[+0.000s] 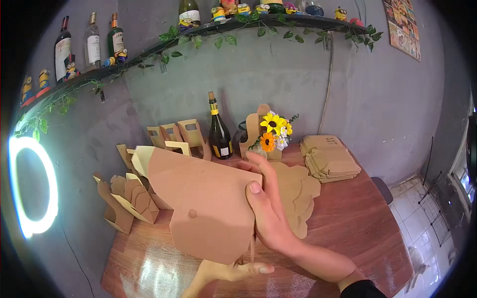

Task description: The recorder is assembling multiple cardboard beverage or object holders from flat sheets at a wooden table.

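Note:
I hold a flat brown cardboard piece (198, 198) tilted up above the wooden table (357, 223). My right hand (271, 208) grips its right edge, thumb on the front face. My left hand (228, 272) supports the lower edge from beneath, mostly hidden behind the cardboard. A small round tab shows near the middle of the piece. The piece's cream-coloured upper left corner is folded.
Folded cardboard holders (126, 201) stand along the left and back. A flat cardboard pile (298, 193) lies behind my right hand and a stack (330, 159) at the back right. A dark bottle (219, 131), flowers (274, 133), a ring light (31, 186) and a shelf with bottles (89, 42) are around.

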### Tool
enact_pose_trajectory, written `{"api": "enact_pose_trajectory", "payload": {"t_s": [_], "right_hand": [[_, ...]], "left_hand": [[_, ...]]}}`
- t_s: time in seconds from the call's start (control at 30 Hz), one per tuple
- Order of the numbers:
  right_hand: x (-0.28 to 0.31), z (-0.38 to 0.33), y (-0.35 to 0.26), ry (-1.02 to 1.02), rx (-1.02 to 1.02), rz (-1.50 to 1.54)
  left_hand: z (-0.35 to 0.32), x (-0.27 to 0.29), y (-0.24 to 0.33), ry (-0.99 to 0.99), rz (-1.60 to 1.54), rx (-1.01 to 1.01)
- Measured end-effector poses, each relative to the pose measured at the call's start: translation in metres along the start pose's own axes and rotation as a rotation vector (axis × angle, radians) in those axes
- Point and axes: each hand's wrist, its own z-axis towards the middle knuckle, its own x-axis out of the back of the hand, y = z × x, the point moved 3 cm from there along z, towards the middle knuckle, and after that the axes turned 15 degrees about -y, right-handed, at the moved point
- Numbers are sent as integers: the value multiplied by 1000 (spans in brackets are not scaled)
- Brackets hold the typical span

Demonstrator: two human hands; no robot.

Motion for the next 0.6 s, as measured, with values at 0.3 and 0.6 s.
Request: {"api": "enact_pose_trajectory", "payload": {"t_s": [0.3, 0.6], "right_hand": [[-7, -2, 9, 53, -41, 62], [-9, -5, 15, 93, 52, 180]], "left_hand": [[19, -19, 19, -17, -33, -9], [23, -32, 13, -61, -283, 65]]}}
